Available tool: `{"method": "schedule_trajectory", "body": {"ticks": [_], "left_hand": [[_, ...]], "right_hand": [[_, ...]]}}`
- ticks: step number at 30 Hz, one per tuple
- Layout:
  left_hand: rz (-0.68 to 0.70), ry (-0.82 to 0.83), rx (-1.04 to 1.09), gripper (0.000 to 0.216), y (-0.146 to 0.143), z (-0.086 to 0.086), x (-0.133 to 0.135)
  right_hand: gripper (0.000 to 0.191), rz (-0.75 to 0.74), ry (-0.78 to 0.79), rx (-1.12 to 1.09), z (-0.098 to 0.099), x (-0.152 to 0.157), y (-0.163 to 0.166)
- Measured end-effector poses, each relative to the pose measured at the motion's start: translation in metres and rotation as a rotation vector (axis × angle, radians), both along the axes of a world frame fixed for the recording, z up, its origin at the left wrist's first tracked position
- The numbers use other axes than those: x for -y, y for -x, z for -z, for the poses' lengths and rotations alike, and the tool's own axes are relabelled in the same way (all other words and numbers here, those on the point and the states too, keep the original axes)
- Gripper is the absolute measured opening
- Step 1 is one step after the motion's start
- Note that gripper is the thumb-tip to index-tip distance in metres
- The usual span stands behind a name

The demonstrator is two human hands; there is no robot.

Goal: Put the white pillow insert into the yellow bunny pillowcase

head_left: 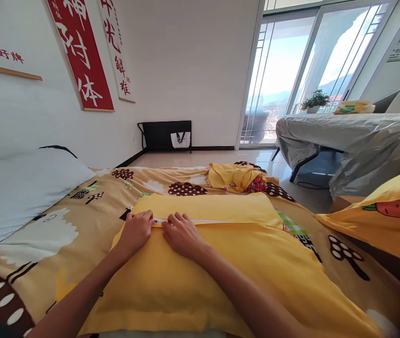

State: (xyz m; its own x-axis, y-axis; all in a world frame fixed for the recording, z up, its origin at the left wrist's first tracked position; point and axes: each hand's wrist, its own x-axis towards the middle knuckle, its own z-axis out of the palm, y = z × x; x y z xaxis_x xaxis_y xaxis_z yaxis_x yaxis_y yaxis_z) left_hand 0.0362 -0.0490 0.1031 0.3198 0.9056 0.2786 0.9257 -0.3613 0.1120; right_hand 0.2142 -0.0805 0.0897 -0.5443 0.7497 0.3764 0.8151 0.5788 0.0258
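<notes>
A yellow pillowcase (221, 272) with a pillow inside lies on the bed in front of me, its open end at the far side with a flap (207, 206) lying beyond a white strip of pillow. My left hand (135, 230) rests on the left part of that opening, fingers curled and pinching the yellow edge. My right hand (182, 232) lies right beside it, fingers bent down onto the same edge. The two hands almost touch.
The bed sheet (80, 225) is tan with sheep and mushroom prints. A white pillow (20, 188) lies at left, crumpled yellow cloth (233, 177) beyond, another yellow pillow (382, 211) at right. A covered table (354, 136) and glass doors stand at right.
</notes>
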Motion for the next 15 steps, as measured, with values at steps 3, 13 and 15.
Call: {"method": "schedule_trajectory", "body": {"ticks": [3,13,15], "left_hand": [[-0.064,0.086,-0.021,0.019,0.021,-0.004,-0.007],[-0.145,0.217,-0.129,0.023,0.050,-0.014,-0.031],[-0.175,0.226,-0.151,0.024,0.050,-0.014,-0.033]], "right_hand": [[0.028,-0.013,-0.001,0.000,0.003,-0.001,-0.001],[0.029,-0.093,0.113,0.032,-0.006,-0.032,0.046],[0.030,-0.098,0.164,0.054,-0.009,-0.038,0.053]]}}
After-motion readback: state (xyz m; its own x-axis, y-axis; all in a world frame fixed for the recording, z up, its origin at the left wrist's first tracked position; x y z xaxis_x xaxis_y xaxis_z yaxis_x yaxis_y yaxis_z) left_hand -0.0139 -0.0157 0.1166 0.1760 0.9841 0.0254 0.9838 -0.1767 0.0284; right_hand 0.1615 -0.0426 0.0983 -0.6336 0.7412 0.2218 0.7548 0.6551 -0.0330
